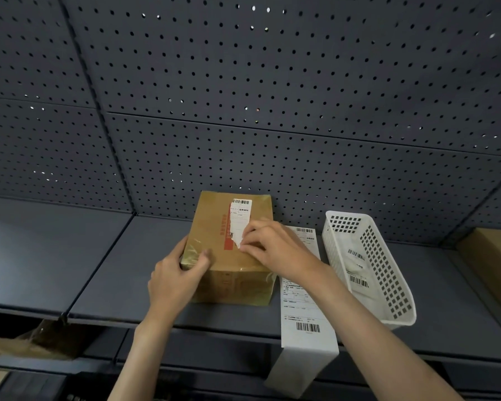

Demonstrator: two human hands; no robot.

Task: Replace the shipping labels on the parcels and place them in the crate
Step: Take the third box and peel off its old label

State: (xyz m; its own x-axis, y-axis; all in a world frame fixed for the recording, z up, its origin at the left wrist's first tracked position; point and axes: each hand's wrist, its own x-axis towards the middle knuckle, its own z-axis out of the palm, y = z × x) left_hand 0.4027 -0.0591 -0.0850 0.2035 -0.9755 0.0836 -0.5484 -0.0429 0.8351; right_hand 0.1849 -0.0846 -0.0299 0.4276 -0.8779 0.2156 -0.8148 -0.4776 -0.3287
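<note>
The parcel [231, 250] stands on the shelf [98, 270] near its front edge, its long axis running front to back, and the left hand [177, 279] grips its near left corner. The right hand [275, 247] pinches the lower tip of the half-torn old label [239, 221], which runs away from the fingers toward the back edge. The pinching fingertips are hard to make out; the new label [304, 302] lies just right of the parcel, overhanging the front edge, beside the white crate [399, 302].

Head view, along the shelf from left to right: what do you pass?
Left hand gripping the parcel's left corner → cardboard parcel → long label strip hanging over the shelf edge → white perforated basket → brown box at the right edge.
</note>
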